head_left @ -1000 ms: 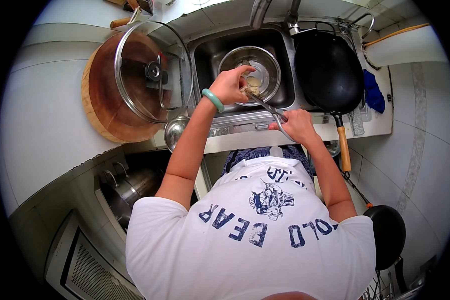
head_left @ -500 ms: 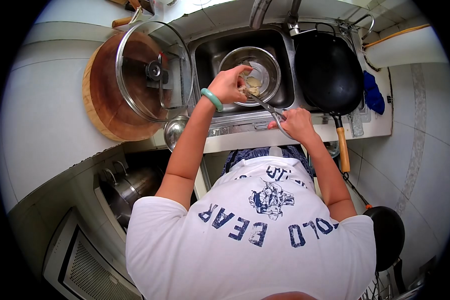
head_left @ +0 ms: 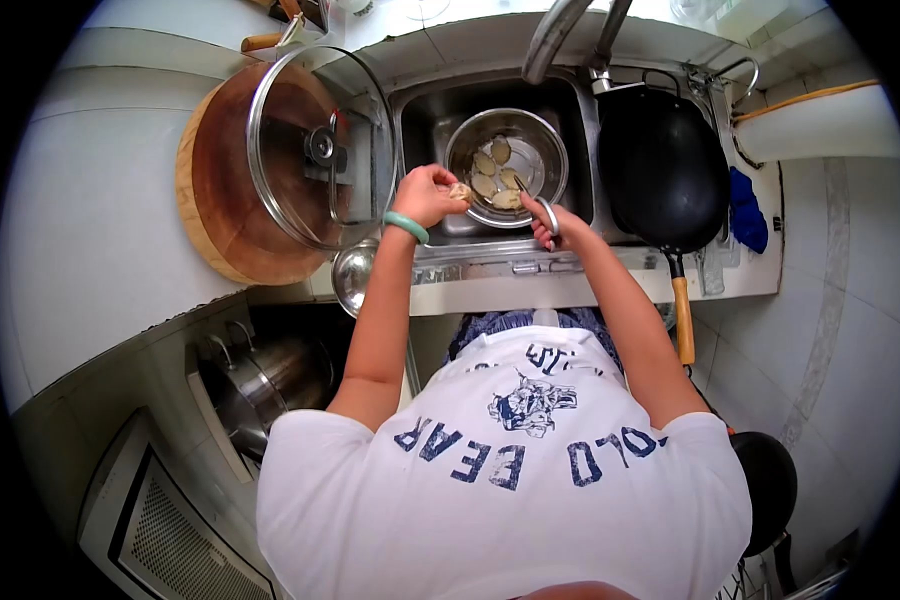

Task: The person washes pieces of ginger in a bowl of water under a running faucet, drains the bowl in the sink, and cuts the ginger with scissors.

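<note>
drawn away from the scissors (head_left: pixel 551 212), left hand (head_left: pixel 425 197) pinches a pale lump (head_left: pixel 460 193). right hand (head_left: pixel 568 231) grips the scissors.

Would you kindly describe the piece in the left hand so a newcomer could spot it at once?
Start at the metal sink, then the round metal bowl inside it. At the bowl's left edge in this view, the left hand pinches a small pale piece. Unlike the similar pieces lying in the bowl, this one is held.
</note>
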`<state>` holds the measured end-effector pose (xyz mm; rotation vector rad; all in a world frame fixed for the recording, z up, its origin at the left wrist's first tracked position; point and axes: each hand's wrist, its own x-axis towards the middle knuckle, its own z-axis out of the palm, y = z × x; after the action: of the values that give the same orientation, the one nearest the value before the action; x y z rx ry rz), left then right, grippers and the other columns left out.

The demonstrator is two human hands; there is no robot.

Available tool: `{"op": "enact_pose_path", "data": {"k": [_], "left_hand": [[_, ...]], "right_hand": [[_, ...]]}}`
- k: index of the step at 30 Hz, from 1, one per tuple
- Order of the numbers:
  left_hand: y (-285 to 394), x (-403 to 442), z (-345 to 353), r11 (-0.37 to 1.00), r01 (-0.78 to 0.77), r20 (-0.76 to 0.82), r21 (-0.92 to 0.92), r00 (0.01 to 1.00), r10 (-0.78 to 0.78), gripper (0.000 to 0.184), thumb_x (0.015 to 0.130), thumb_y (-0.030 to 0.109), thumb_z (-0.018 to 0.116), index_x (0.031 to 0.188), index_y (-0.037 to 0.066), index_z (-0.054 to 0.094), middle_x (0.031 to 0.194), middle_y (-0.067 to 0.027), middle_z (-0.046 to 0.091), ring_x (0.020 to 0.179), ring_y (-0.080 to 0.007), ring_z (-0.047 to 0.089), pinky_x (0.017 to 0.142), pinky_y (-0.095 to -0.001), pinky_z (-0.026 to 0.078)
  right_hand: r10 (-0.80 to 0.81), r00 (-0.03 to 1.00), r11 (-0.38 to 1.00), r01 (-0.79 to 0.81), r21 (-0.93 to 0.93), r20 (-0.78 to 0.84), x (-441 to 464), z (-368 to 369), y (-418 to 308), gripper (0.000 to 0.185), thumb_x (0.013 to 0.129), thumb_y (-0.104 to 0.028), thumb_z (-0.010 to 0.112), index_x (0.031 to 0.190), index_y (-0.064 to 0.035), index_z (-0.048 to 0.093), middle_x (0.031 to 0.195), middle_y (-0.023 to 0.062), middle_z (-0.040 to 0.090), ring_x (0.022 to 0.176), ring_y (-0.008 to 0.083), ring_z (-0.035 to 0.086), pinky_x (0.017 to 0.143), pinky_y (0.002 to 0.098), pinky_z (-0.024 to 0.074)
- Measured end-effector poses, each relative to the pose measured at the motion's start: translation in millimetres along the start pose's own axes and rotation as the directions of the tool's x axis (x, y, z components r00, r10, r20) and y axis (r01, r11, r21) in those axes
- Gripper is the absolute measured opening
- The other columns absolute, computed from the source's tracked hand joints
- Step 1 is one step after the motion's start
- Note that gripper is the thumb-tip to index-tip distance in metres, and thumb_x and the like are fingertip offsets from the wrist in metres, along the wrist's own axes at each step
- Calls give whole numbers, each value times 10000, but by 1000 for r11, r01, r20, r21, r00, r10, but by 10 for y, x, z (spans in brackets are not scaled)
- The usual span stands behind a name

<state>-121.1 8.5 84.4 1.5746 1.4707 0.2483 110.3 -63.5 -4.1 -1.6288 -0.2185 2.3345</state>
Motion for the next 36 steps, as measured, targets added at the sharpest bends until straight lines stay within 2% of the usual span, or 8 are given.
{"op": "enact_pose_path", "data": {"k": [4, 6, 10, 12, 16, 20, 25, 36], "left_hand": [[-19, -80, -39, 990, 77, -46, -118, 996, -83, 286, 575, 137, 777, 780, -12, 645, 732, -77, 652, 653, -121, 612, 611, -251, 489], [-164, -81, 24, 875, -33, -101, -483, 995, -18, 234, 623, 131, 777, 764, -3, 648, 750, -68, 656, 679, -102, 606, 629, -238, 481], [-309, -55, 94, 773, -2, -96, -634, 992, -76, 189, 693, 125, 747, 798, 23, 628, 802, -61, 657, 726, -120, 617, 675, -237, 487], [-258, -77, 116, 411, 154, 85, -898, 980, -181, 206, 724, 126, 722, 868, 57, 590, 869, -59, 647, 774, -128, 623, 722, -238, 494], [-424, -43, 265, 307, 165, 100, -937, 971, -218, 254, 745, 138, 704, 945, 78, 558, 917, -46, 628, 796, -142, 625, 690, -262, 518], [-367, -85, 319, 301, 146, 74, -942, 968, -238, 291, 750, 128, 707, 995, 51, 570, 914, -42, 625, 786, -133, 620, 678, -261, 521], [-294, -132, 339, 541, -148, -233, -828, 968, -90, 287, 707, 43, 744, 961, -2, 619, 876, -44, 641, 786, -90, 599, 690, -223, 506], [53, -317, 187, 808, -292, -458, -511, 889, 32, 180, 648, -18, 711, 792, 10, 606, 738, -9, 619, 698, -66, 586, 644, -190, 474]], "right_hand": [[36, 998, 999, -34, -35, 46, 132, 53, -59, 588, 719, -628, 619, 574, -149, 309, 458, -51, 297, 338, 43, 298, 305, 183, 274], [37, 999, 996, -36, -80, 13, 153, 48, 16, 576, 731, -609, 623, 569, -143, 325, 453, -43, 311, 335, 53, 305, 305, 197, 276], [-139, 980, 943, 88, -320, -140, 106, 36, 67, 547, 732, -539, 663, 576, -80, 411, 458, 10, 392, 338, 105, 386, 302, 254, 299], [-228, 961, 903, 148, -404, -157, 91, 13, 72, 545, 720, -520, 685, 580, -57, 435, 476, 25, 416, 350, 119, 407, 306, 269, 310], [-314, 907, 696, 19, -718, -281, -120, 130, -31, 641, 704, -597, 632, 591, 28, 547, 558, 142, 558, 467, 233, 561, 468, 337, 435], [-572, 762, 412, -52, -910, -302, -168, 159, 68, 740, 668, -674, 596, 639, 66, 617, 627, 190, 607, 658, 311, 634, 655, 388, 484], [-495, 840, 466, 43, -884, -221, -459, 256, 18, 705, 674, -655, 608, 687, 49, 620, 656, 193, 605, 687, 324, 614, 659, 403, 459], [-609, 792, 594, 421, -685, -41, -920, 415, 14, 426, 748, -417, 689, 741, 1, 608, 576, 51, 536, 546, 126, 502, 519, 293, 386]]}}
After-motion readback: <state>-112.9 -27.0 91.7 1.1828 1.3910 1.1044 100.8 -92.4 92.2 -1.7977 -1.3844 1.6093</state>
